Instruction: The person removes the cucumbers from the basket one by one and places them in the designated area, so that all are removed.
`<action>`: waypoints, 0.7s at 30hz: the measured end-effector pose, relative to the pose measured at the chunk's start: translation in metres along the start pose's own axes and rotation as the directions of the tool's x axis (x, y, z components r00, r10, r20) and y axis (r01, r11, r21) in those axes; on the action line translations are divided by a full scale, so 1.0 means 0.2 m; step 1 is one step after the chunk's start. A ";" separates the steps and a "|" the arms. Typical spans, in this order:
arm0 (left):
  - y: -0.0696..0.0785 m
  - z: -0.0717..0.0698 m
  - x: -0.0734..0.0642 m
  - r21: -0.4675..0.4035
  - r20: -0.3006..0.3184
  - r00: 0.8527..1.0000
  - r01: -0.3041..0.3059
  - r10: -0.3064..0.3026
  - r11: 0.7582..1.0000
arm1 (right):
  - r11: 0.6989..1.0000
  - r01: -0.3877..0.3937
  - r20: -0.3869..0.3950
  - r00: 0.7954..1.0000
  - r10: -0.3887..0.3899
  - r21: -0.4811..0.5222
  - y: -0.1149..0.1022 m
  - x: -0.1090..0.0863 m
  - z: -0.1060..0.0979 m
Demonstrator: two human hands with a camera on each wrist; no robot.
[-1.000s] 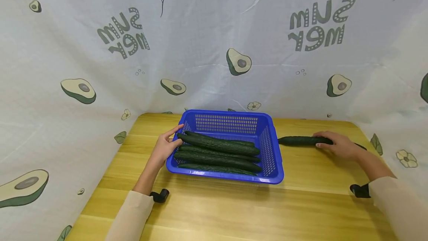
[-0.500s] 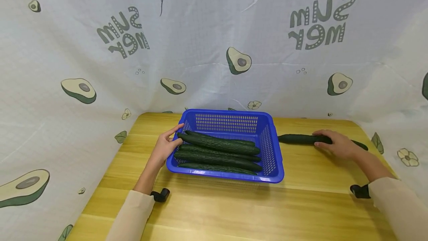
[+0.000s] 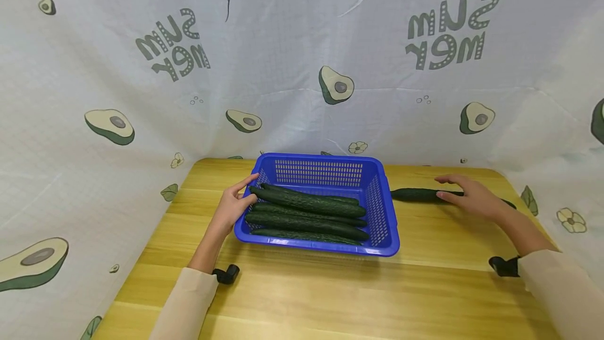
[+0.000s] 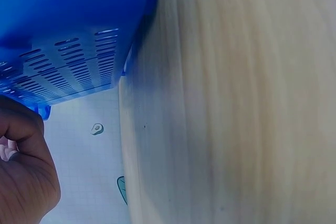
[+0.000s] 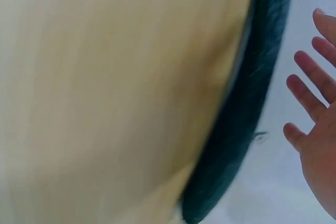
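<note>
A blue plastic basket (image 3: pixel 316 247) stands mid-table in the head view, with several long dark green cucumbers (image 3: pixel 309 202) lying side by side in it. My left hand (image 3: pixel 231 208) holds its left rim, thumb on the inner side; in the left wrist view the hand (image 4: pixel 26 177) is bent at the basket's wall (image 4: pixel 79 3). Right of the basket, a single cucumber (image 3: pixel 415 194) lies on the table. Just over it is my right hand (image 3: pixel 474 198), partly covering it. In the right wrist view the fingers are spread, apart from the cucumber (image 5: pixel 239 103).
The wooden table (image 3: pixel 302 298) ends at a white curtain (image 3: pixel 283 56) printed with avocados, which hangs behind and along both sides. The lone cucumber's left end lies close to the basket's right wall.
My right hand has let go of the lone cucumber; its fingers have opened and lifted off. That cucumber lies nearly as before. The left hand and basket have stayed put.
</note>
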State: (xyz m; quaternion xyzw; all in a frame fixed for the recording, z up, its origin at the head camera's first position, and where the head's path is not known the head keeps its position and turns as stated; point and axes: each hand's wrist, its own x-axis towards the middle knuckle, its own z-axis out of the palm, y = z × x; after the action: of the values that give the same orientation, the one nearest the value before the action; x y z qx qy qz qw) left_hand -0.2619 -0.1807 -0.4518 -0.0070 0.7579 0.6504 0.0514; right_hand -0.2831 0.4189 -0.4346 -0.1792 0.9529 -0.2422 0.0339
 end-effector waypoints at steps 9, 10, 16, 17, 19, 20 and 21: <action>-0.01 0.00 0.00 -0.017 0.002 1.000 -0.008 0.008 1.000 | 0.999 0.042 -0.044 0.998 -0.043 -0.018 -0.29 0.09 -0.06; -0.01 0.00 0.00 -0.021 0.005 1.000 -0.009 0.009 1.000 | 0.999 0.040 -0.042 0.998 -0.041 -0.013 -0.33 0.10 -0.07; 0.00 0.00 -0.01 -0.042 0.017 1.000 -0.008 0.009 0.999 | 0.998 0.056 -0.034 0.998 -0.055 0.013 -0.53 0.14 -0.07; 0.00 0.00 -0.01 -0.044 0.017 1.000 -0.007 0.007 0.999 | 0.998 0.065 -0.037 0.997 -0.065 0.011 -0.55 0.15 -0.07; 0.00 0.00 0.00 -0.042 0.024 1.000 -0.005 0.006 0.999 | 0.997 0.079 -0.040 0.996 -0.078 0.010 -0.61 0.17 -0.07; 0.00 0.00 0.00 -0.042 0.025 1.000 -0.005 0.006 0.999 | 0.996 0.087 -0.041 0.995 -0.087 0.008 -0.64 0.18 -0.07; 0.00 0.00 0.00 -0.042 0.028 1.000 -0.003 0.005 0.999 | 0.995 0.097 -0.043 0.994 -0.097 0.005 -0.67 0.19 -0.08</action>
State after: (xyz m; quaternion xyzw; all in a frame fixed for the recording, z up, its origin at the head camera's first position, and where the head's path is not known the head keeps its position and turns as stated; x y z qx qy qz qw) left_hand -0.2612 -0.1808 -0.4521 0.0025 0.7433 0.6662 0.0605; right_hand -0.2777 0.3028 -0.3572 -0.2198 0.9428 -0.2505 0.0024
